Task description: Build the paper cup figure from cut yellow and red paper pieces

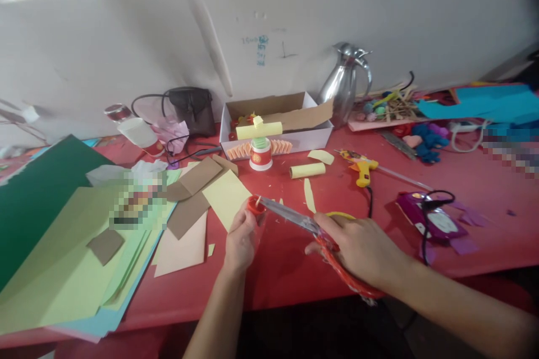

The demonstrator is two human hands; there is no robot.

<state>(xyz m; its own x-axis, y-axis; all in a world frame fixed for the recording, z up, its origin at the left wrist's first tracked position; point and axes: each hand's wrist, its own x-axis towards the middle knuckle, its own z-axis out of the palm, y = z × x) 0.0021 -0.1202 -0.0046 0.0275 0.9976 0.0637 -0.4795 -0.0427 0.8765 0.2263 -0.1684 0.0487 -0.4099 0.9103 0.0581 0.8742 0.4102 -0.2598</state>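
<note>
Small red piece point(256, 206) pinched by left fingers point(241, 220); scissors point(304, 222) gripped by right fingers point(330, 226), blade tips point(264, 202) at piece, above counter point(280, 275) near front edge.

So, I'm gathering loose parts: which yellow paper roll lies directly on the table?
The lower roll, right of the cup flanked by orange pleated paper, lies on the table; the other roll is raised above that cup.

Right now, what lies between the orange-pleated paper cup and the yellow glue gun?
In the head view, a yellow tube and, behind it, a yellow paper scrap.
</note>
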